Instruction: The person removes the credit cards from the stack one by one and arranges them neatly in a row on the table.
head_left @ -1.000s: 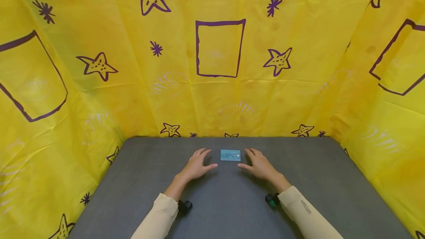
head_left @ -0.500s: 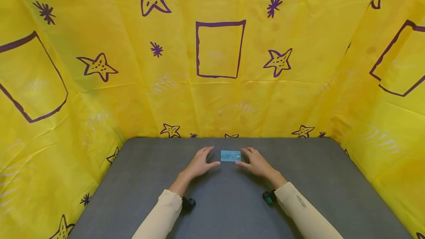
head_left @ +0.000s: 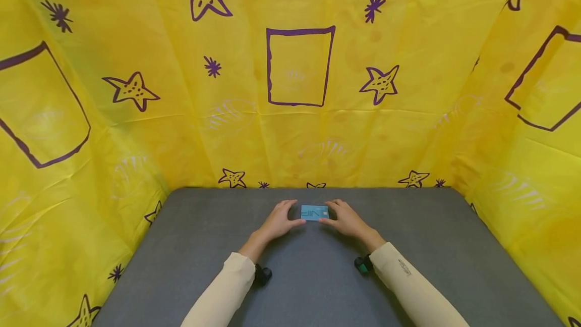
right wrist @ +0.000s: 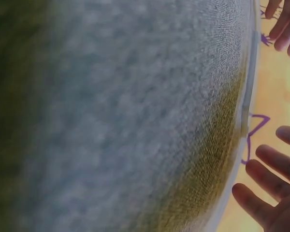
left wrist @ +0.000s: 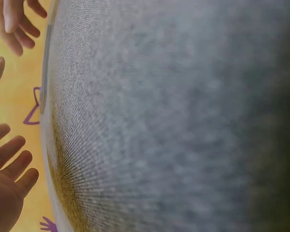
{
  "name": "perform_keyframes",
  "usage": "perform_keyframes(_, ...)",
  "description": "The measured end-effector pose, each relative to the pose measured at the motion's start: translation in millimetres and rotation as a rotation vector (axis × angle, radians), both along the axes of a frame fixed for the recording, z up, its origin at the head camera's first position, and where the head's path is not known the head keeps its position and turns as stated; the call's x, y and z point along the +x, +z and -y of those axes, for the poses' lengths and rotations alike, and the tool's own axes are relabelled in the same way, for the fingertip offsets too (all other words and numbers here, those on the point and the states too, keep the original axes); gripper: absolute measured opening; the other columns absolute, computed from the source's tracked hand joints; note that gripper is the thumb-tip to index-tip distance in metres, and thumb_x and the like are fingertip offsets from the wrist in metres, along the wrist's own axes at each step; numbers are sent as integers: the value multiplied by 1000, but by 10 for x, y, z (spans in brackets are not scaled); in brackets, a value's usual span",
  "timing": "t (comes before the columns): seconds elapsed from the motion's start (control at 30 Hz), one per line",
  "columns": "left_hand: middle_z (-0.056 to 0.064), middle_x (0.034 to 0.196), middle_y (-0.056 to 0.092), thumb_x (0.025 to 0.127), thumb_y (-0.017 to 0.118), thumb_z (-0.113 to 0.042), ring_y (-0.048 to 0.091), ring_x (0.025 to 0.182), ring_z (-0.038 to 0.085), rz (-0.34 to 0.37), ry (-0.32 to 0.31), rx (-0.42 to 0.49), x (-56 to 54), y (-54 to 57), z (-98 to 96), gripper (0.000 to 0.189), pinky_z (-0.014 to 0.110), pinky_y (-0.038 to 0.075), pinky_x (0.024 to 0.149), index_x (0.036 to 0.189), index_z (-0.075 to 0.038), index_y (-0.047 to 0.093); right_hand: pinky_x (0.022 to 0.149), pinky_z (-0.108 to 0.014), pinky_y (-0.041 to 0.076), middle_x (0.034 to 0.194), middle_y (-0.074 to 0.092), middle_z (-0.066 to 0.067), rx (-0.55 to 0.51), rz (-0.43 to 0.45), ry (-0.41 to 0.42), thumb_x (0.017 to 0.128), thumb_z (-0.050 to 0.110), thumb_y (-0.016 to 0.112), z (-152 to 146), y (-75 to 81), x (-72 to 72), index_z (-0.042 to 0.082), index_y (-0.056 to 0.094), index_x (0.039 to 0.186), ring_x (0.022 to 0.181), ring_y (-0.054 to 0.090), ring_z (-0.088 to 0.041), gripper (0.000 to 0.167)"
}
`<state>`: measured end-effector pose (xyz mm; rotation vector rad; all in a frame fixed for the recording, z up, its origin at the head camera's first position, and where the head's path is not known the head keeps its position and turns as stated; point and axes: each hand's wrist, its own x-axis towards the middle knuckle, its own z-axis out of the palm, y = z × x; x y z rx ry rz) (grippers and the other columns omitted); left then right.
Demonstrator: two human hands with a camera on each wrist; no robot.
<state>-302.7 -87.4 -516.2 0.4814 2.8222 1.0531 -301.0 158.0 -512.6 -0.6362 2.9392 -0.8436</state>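
A light blue card with large "VIP" lettering and a small chip lies flat in the head view, towards the far side of the grey table. To its left is my left hand, to its right my right hand. Each thumb tip is right at a near corner of the card, while the other fingers arch towards its far side. Both hands have relaxed, spread fingers, and neither grips the card. In the left wrist view, my left hand shows separated fingers. My right hand looks similarly spread in the right wrist view.
The grey table extends towards me and to both sides. Yellow cloth with purple stars and squares surrounds it at the back and sides. A dark wrist camera sits under each wrist, the left camera and the right camera.
Both hands have moved inward from the sides, the left to the right and the right to the left, until the thumbs reached the card's near corners. The card stays in place.
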Motion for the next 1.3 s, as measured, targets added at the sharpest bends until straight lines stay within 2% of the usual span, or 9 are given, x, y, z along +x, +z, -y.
perform_keyframes(0.23,18,145,46,86,71,-42,41,135,35,-6,-18,-27,-74,-14,-73,76,52,36,110,146,-5,42,101,-54,42,132,54,-23,-12,9,18,88,42,69,59,12,-38,-2,54,134,119,52,-37,66)
perform_keyframes(0.47,20,142,48,87,72,-39,44,130,37,-18,-57,-54,-117,-33,-142,73,52,38,106,143,-2,44,97,-51,44,132,54,-22,58,24,14,87,42,71,98,-19,-94,-1,54,135,116,53,-35,67)
perform_keyframes(0.83,17,140,50,85,74,-39,45,126,35,-21,-43,-186,-199,-74,-258,71,51,38,104,142,-6,47,96,-47,45,130,55,-20,161,65,8,83,37,76,192,56,-166,-1,56,132,114,53,-33,65)
perform_keyframes(1.03,16,140,49,83,76,-36,43,128,35,-4,-56,-200,-234,-78,-300,72,53,35,106,142,-7,48,93,-47,46,127,56,-20,209,82,-6,81,31,78,228,87,-197,1,58,131,111,53,-34,61)
perform_keyframes(1.13,17,138,51,83,77,-34,44,125,36,-9,-75,-207,-249,-49,-302,70,53,36,104,140,-5,50,92,-46,46,125,57,-20,223,81,-9,81,29,79,248,91,-225,1,61,128,109,53,-33,57)
perform_keyframes(1.3,17,128,54,83,76,-33,46,116,33,-37,-110,-270,-261,19,-312,63,50,40,97,135,-4,55,90,-44,46,120,56,-19,224,99,-3,80,27,80,256,84,-270,3,64,125,104,53,-31,54)
